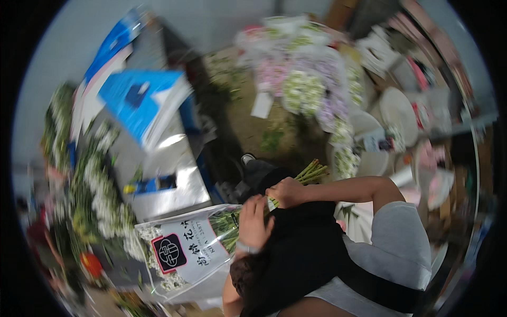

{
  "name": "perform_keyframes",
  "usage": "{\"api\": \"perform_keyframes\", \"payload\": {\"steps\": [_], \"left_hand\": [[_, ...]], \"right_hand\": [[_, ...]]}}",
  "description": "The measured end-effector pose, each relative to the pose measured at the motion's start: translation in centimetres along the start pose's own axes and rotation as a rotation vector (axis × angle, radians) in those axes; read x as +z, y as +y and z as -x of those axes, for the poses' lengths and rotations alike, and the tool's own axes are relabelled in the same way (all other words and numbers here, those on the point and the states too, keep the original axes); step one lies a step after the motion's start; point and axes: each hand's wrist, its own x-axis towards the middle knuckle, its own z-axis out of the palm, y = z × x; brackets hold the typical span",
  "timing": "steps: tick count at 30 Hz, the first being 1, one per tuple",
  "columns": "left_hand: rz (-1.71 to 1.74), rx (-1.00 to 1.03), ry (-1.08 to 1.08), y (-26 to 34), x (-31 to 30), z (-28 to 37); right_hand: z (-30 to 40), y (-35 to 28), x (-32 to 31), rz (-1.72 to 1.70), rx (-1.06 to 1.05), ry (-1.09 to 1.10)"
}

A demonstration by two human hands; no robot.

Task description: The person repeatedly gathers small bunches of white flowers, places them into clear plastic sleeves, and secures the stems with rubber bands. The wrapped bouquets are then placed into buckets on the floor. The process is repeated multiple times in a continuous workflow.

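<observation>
My right hand is closed around the green stems of a bunch of flowers, and their cut ends stick out beyond the fist. White blooms show at the bunch's far end, inside a clear and white printed flower sleeve that bears a dark emblem and writing. My left hand, with a band at the wrist, lies over the sleeve's narrow end beside the right fist. Its fingers are straight and the thumb stands apart; the palm side is hidden. A dark mass covers part of the left forearm.
A metal-topped table carries blue-printed sleeves, a blue object and white flower bunches. Wrapped pink, lilac and white-green flowers stand across the floor, near white buckets. Leaf scraps lie there.
</observation>
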Motion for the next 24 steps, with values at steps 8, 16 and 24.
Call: {"api": "perform_keyframes", "payload": {"steps": [8, 16, 24], "left_hand": [[0.889, -0.095, -1.087, -3.5, 2.0, 4.9], [1.152, -0.707, -0.702, -6.7, 5.6, 3.4], [1.236, -0.828, -0.640, 1.4, 15.1, -4.2]], "right_hand": [[13.9, -6.0, 0.4, 0.022, 0.330, 0.540], [26.0, -3.7, 0.5, 0.129, 0.478, 0.801], [31.7, 0.3, -6.8, -0.216, 0.396, 1.051]]}}
